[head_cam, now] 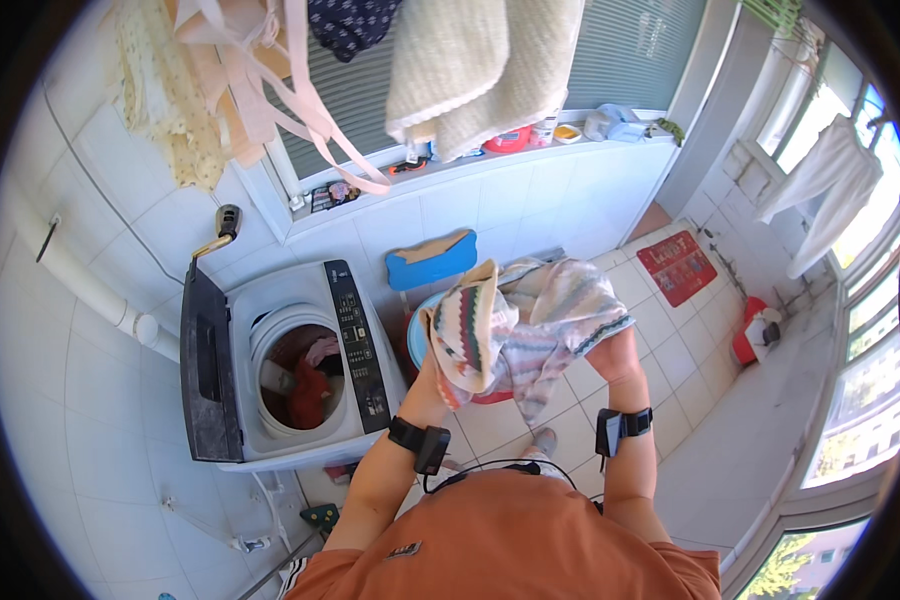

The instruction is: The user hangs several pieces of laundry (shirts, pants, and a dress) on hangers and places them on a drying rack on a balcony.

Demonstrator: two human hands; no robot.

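A patterned garment point(540, 322) with zigzag stripes and a tan edge hangs spread between my two hands, in front of my body. My left hand point(433, 390) grips its left side, with the fingers mostly hidden behind the cloth. At the lower right edge, beside a dark green border, my right hand point(615, 354) holds the fabric. Partly covered by the garment are a light blue basin point(418, 337) and a red basin point(491, 398). To the left stands a top-loading washing machine point(375, 360) with its lid point(206, 367) raised. Red cloth point(309, 394) and other laundry lie in its drum.
A blue board point(431, 264) leans against the tiled wall. Bottles and small items line the window sill point(457, 169). Cream cloths point(487, 67) and pink straps point(307, 112) hang overhead. White trousers point(825, 187) hang at right, and a red mat point(676, 268) lies on the floor.
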